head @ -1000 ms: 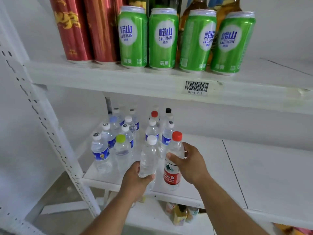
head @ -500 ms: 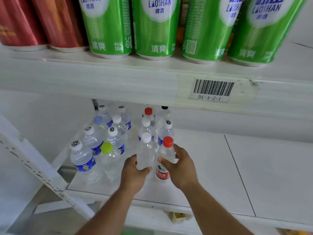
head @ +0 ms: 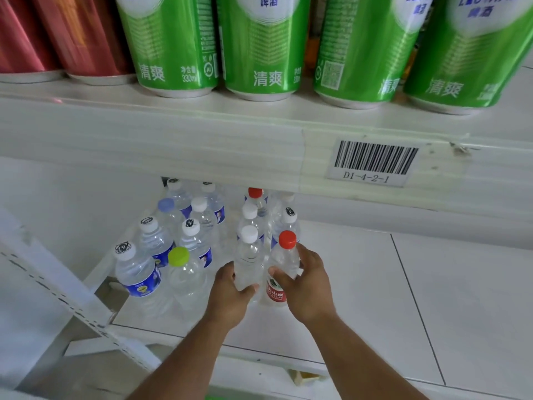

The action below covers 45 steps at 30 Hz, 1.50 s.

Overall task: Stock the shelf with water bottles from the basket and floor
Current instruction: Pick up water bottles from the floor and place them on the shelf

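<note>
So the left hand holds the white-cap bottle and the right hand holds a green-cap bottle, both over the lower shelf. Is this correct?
Not quite. The head view shows the right hand holding a red-cap bottle, not a green-cap one. The green-cap bottle stands untouched further left. The rest is right: the left hand holds the white-cap bottle, both over the lower shelf.

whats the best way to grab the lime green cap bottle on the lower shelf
Take the lime-green-capped bottle round its upper body just under the cap, coming from the front edge of the lower shelf. It stands upright in the front row, so that side looks open, while other bottles crowd behind and to its left, and the left hand grips a white-capped bottle close on its right.
</note>
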Available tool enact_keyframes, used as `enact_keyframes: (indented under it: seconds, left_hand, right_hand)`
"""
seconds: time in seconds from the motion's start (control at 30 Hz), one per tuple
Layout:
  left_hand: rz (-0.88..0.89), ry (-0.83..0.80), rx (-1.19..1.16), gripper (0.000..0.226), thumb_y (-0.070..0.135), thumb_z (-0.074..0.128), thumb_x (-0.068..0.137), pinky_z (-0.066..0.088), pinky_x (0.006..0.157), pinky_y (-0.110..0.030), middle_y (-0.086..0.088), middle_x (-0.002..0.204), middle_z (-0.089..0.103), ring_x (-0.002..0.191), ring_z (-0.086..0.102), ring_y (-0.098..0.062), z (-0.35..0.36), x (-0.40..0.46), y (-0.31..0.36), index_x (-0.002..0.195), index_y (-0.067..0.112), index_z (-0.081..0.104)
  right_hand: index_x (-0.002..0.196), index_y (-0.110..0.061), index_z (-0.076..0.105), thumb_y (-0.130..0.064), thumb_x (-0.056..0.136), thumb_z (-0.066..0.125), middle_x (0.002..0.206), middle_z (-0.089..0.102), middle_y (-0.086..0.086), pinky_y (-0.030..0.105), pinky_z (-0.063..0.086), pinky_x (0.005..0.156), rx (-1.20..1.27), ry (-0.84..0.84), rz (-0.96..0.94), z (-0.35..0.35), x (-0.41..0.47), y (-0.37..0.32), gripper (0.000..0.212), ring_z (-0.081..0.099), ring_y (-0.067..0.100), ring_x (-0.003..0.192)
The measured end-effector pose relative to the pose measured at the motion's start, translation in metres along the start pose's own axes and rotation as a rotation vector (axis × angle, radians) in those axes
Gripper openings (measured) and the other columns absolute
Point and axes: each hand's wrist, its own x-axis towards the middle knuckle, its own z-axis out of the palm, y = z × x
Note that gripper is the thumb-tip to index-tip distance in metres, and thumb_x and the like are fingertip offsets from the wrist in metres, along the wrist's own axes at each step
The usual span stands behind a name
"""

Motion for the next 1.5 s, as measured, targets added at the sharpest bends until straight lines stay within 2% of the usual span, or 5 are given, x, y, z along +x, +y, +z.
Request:
enact_keyframes:
  seconds: [0.37,0.47,0.6,0.83,1.5]
  left_hand:
    - [-0.084,-0.033,0.048,0.077,0.022,0.080,0.077,0.044,0.108,-0.044,-0.002,0.139,0.057,0.129,0.053,-0.021,-0.003,-0.024,0.006,0.143,0.019,0.042]
    - [-0.092,-0.057,0.157,0.077,0.028,0.075,0.081,0.039,0.111,-0.042,-0.009,0.146,0.049,0.135,0.046,-0.024,-0.009,-0.044,0.005,0.147,0.012,0.037]
    - [0.015,-0.122,0.338,0.076,0.031,0.066,0.088,0.033,0.113,-0.031,-0.008,0.153,0.038,0.139,0.040,-0.022,-0.023,-0.079,0.002,0.153,0.017,0.028]
    - [0.316,-0.430,0.735,0.068,0.041,0.054,0.093,0.029,0.117,-0.035,0.006,0.164,0.019,0.148,0.024,-0.018,-0.029,-0.126,0.007,0.154,0.029,0.025]
    - [0.773,-1.131,1.060,0.072,0.043,0.049,0.092,0.030,0.115,-0.041,0.003,0.164,0.017,0.145,0.028,-0.026,0.220,-0.378,0.045,0.155,0.026,0.019]
  right_hand:
    - [0.117,-0.048,0.047,-0.039,0.079,0.080,0.102,0.046,-0.026,0.006,0.039,0.068,-0.046,0.005,0.015,-0.001,-0.021,0.000,0.050,0.054,-0.003,0.092]
    - [0.128,-0.031,0.050,-0.039,0.083,0.076,0.097,0.042,-0.022,0.015,0.036,0.079,-0.092,0.040,0.046,-0.002,-0.041,0.004,0.053,0.052,0.005,0.105]
    - [0.139,-0.022,0.045,-0.054,0.087,0.063,0.135,0.055,-0.001,0.026,0.040,0.092,-0.245,0.101,0.142,0.003,-0.081,0.006,0.064,0.051,0.020,0.126]
    - [0.157,-0.019,0.021,-0.056,0.096,0.046,0.165,0.020,0.003,0.037,0.014,0.121,-0.733,-0.030,0.190,-0.016,-0.158,0.016,0.076,0.013,0.023,0.152]
    - [0.157,-0.018,0.021,-0.058,0.092,0.053,0.164,0.022,0.006,0.042,0.022,0.120,-0.703,0.185,0.834,-0.210,-0.455,0.159,0.083,0.019,0.026,0.150]
